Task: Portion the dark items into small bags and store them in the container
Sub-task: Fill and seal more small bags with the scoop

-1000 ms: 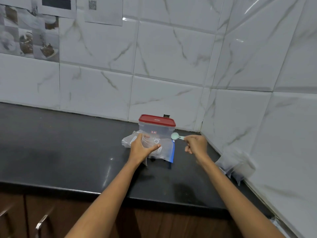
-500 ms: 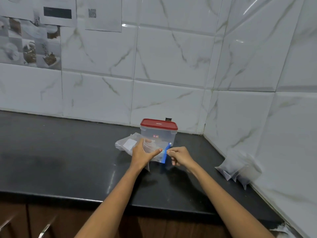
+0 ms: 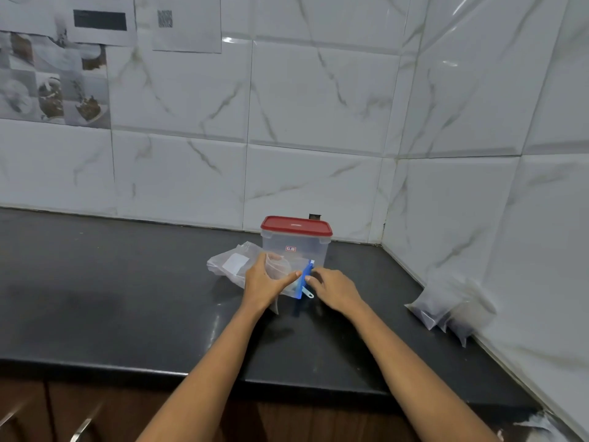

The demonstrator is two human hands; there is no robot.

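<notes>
Nearest to me I saw the wooden cabinet fronts (image 3: 47, 409) under the edge of the dark surface (image 3: 111, 298). Both forearms reached forward over this surface. The left hand (image 3: 264, 282) had its grip clenched on a clear bag (image 3: 280, 269), with the fingers over the top of the bag and the thumb stretched toward the right. The right hand (image 3: 334, 287) lay just beside it, with the fingertips (image 3: 310, 279) at the blue strip (image 3: 304, 280) on the bag's edge. I could not tell if this grip was pinching the strip or only touching it. A small pale scoop (image 3: 307, 293) showed its handle below the strip, between the two hands.

To the left of the held bag, other clear bags (image 3: 229, 264) lay in a loose pile on the surface. Directly behind the hands stood the clear container (image 3: 296, 247), with its red lid (image 3: 296, 225) on top. Well apart on the right, small filled bags (image 3: 446, 311) with dark content leaned against the tiled wall (image 3: 318, 122). On the far wall, at the upper left, printed papers (image 3: 95, 23) were hanging.
</notes>
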